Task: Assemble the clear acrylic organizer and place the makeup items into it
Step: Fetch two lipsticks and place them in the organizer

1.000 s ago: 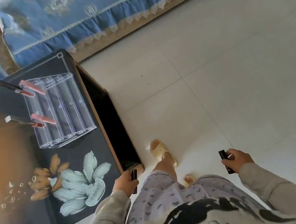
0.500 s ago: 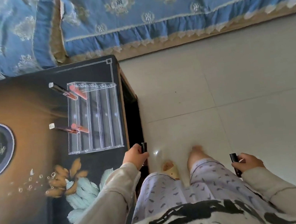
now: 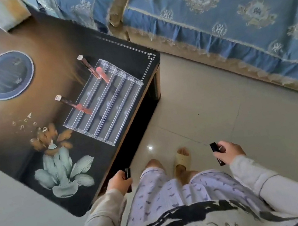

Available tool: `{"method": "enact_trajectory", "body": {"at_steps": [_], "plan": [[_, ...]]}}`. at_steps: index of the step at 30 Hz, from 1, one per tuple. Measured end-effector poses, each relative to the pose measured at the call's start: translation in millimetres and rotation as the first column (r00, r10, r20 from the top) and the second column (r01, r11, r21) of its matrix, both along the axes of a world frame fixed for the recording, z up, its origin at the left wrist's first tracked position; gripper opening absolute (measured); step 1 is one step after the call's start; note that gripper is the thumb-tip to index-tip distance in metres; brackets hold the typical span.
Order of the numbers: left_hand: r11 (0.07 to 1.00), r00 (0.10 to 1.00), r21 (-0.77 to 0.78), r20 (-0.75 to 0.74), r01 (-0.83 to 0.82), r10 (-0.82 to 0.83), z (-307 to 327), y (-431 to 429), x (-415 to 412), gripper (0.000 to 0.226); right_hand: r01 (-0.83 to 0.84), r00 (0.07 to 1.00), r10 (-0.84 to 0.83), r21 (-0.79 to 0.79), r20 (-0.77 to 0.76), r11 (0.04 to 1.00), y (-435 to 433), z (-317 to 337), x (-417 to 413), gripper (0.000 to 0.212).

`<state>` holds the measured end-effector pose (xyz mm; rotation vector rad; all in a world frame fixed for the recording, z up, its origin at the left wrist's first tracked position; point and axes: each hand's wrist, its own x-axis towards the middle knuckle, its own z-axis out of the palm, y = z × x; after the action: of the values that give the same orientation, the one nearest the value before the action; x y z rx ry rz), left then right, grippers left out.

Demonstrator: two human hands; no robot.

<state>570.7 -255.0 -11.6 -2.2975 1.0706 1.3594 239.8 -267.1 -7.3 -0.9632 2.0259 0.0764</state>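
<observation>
A clear acrylic organizer (image 3: pixel 107 101) with several stepped rows stands on the dark table (image 3: pixel 78 163) near its right edge. Two lip-gloss tubes stick up from its back row: one (image 3: pixel 90 67) at the far end, one (image 3: pixel 73 105) at the near end. My left hand (image 3: pixel 119 181) grips a black tube (image 3: pixel 127 174) beside the table's near corner. Out over the floor, my right hand (image 3: pixel 228 151) holds another black tube (image 3: pixel 215 151). Both hands are well below the organizer.
The table top carries a flower print and a round dark blue disc (image 3: pixel 8 75). A blue patterned sofa cover (image 3: pixel 226 12) runs along the back and right. Pale tiled floor (image 3: pixel 244 127) lies between table and sofa, with my slippered foot (image 3: pixel 182 159) on it.
The view has swung, so the table and organizer now sit diagonally. My left hand has dropped back from the table edge toward my leg. Both hands keep their black tubes.
</observation>
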Motion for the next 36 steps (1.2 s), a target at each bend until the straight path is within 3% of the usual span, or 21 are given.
{"method": "enact_trajectory", "body": {"at_steps": [3,7,10,12,14,16,19,28,36], "plan": [[0.977,0.976,-0.006,-0.039,-0.214,0.213,-0.3,18.5,-15.6,0.006,-0.141,0.99,0.141,0.02,-0.006,0.99,-30.2,2.5,-7.3,0.021],[0.921,0.92,-0.005,-0.047,-0.389,0.388,-0.6,29.7,-24.5,0.009,-0.254,0.967,0.254,0.035,0.001,0.967,-65.7,-1.6,-4.8,0.023],[0.893,0.892,0.018,-0.031,-0.451,0.451,-3.1,22.7,-22.7,0.03,-0.324,0.946,0.324,0.058,0.002,0.944,-87.4,-5.5,4.7,0.025],[0.883,0.882,0.003,-0.039,-0.469,0.469,0.3,8.6,-20.7,0.028,-0.365,0.93,0.367,0.075,-0.005,0.928,-100.1,-7.5,11.1,0.026],[0.884,0.884,-0.011,-0.053,-0.467,0.465,5.0,-10.8,-16.1,0.001,-0.388,0.921,0.39,0.09,-0.009,0.917,-112.6,-8.2,17.5,0.027],[0.874,0.876,-0.057,-0.052,-0.483,0.48,2.7,-30.8,-9.6,0.023,-0.41,0.91,0.414,0.104,-0.02,0.906,-127.8,-8.1,24.0,0.028],[0.862,0.87,-0.119,-0.061,-0.493,0.489,10.4,-60.2,-0.4,0.008,-0.434,0.898,0.439,0.11,-0.027,0.894,-154.4,-6.0,33.7,0.03],[0.84,0.85,-0.127,-0.082,-0.527,0.52,10.0,-82.0,15.6,0.022,-0.553,0.831,0.555,0.062,-0.04,0.831,-214.8,-3.0,73.2,0.029],[0.739,0.746,-0.097,-0.083,-0.666,0.661,10.0,-74.6,10.6,0.023,-0.709,0.702,0.712,0.075,-0.018,0.701,-264.6,-3.4,116.9,0.028]]}}
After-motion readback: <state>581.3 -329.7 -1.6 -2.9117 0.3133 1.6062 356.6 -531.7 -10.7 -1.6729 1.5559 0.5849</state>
